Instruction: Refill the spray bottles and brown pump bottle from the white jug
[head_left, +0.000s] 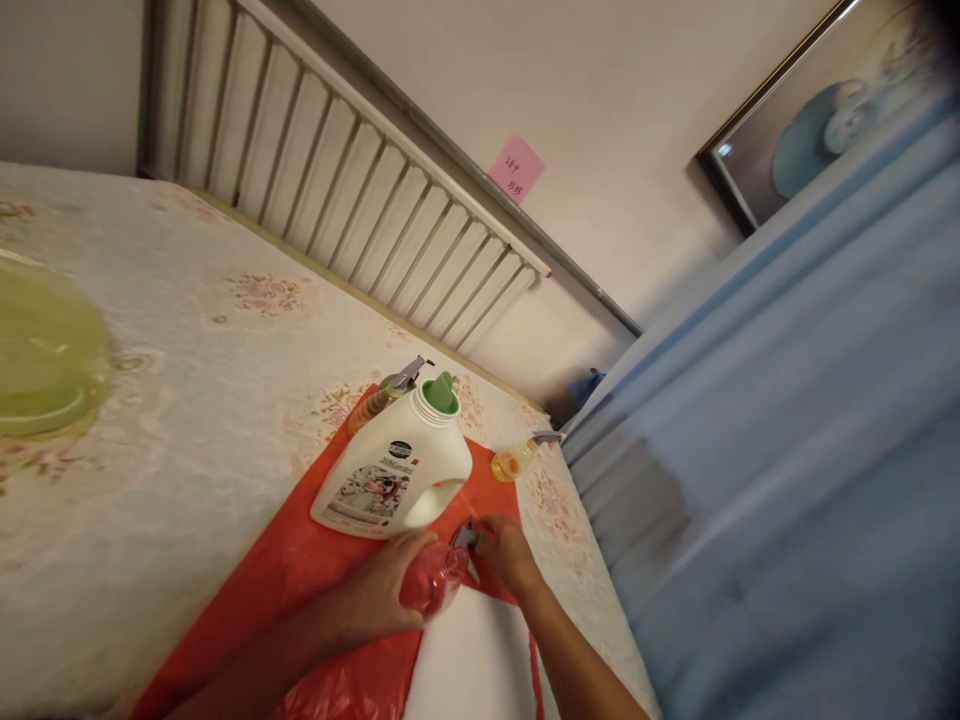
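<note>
My left hand (pixel 382 590) is wrapped round a clear red bottle (pixel 429 582) with an uncapped neck. Just right of that neck, my right hand (pixel 508 552) pinches a dark grey pump top (pixel 466 537), apart from the bottle. A large white detergent jug (pixel 375 485) with a green spout (pixel 441 393) stands right behind my left hand. Partly hidden behind the jug is a pump bottle (pixel 369 407) with a grey head. Further right stands a small yellowish pump bottle (pixel 514 460).
A red plastic sheet (pixel 262 600) lies beneath the things on the flower-patterned cloth (pixel 172 400). Near me lies a white flat piece (pixel 472 660). A yellow translucent basin (pixel 52 330) is at far left. A slatted rail (pixel 337 165) runs along the back; a blue curtain (pixel 787 450) hangs right.
</note>
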